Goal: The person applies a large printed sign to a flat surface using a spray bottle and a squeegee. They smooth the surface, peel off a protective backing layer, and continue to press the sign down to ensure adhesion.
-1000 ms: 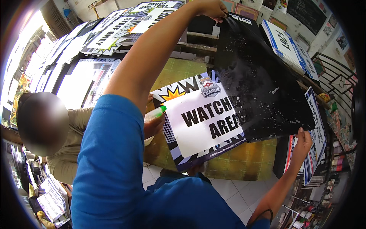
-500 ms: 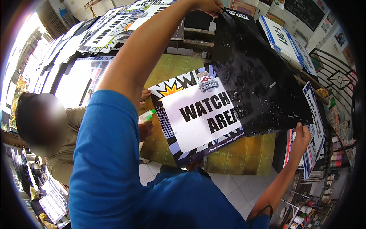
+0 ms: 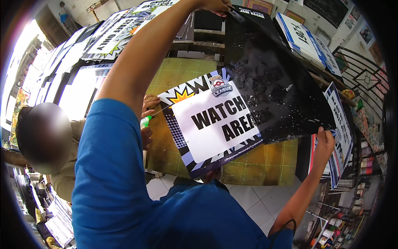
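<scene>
A printed sign with a white panel, a yellow-orange burst and purple-black edges lies on the yellowish-green mat. A large glossy black sheet, wet with droplets, covers the sign's right part, and some print shows faintly through it. My left hand is closed on the sheet's far corner, at the top. At the near right corner, my right hand pinches the sheet's edge. Beside the sign's left edge, a co-worker's hand holds a bottle with a green nozzle; the co-worker's other hand is near the sign's upper left corner.
The gridded mat covers the table under the sign. Stacked printed boards stand at the far right, with more boards beside my right hand. Other signs lie at the far left. The co-worker is close to my left arm.
The co-worker's bottle has moved a little left, and a thin streak now shows near its nozzle. The view has shifted slightly. Both my hands keep their hold on the black sheet.
</scene>
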A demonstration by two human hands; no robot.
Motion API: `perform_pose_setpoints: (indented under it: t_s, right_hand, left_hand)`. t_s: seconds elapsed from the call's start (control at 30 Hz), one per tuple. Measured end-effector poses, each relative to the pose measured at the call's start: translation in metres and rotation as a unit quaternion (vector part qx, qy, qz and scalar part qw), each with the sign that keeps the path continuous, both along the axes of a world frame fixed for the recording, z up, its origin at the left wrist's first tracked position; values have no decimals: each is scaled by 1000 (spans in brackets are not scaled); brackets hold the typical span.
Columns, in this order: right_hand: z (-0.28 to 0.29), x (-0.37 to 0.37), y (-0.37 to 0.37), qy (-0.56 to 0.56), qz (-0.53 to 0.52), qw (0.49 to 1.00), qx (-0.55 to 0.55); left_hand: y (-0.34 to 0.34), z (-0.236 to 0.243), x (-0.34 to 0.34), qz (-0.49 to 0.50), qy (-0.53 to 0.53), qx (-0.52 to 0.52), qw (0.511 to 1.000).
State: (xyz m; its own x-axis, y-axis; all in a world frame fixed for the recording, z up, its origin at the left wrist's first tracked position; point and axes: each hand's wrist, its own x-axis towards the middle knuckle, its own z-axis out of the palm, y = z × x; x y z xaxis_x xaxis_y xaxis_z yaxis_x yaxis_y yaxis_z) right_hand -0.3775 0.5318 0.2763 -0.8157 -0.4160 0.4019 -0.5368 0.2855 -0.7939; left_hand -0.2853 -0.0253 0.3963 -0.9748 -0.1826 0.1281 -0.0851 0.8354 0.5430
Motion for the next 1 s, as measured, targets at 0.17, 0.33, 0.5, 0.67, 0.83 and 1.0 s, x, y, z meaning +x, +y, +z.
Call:
perform_pose_setpoints:
  t_s: [0.17, 0.33, 0.5, 0.67, 0.83, 1.0]
  right_hand:
    - [-9, -6, -3, 40, 14, 999, 7]
    - [-8, -3, -2, 39, 8, 999, 12]
    - [-7, -4, -3, 35, 24, 999, 3]
    - [1, 1, -3, 16, 12, 1000, 13]
    - [1, 0, -5, 16, 12, 1000, 7]
    - [4, -2, -13, 18, 15, 1000, -4]
  left_hand:
    - [-13, -6, 8, -1, -2, 67, 998]
    - [-3, -4, 15, 11, -9, 78, 997]
    - [-8, -4, 21, 4, -15, 83, 996]
    - [4, -4, 27, 24, -11, 51, 998]
    - [4, -6, 39, 27, -11, 55, 998]
    - [7, -19, 71, 74, 66, -1, 995]
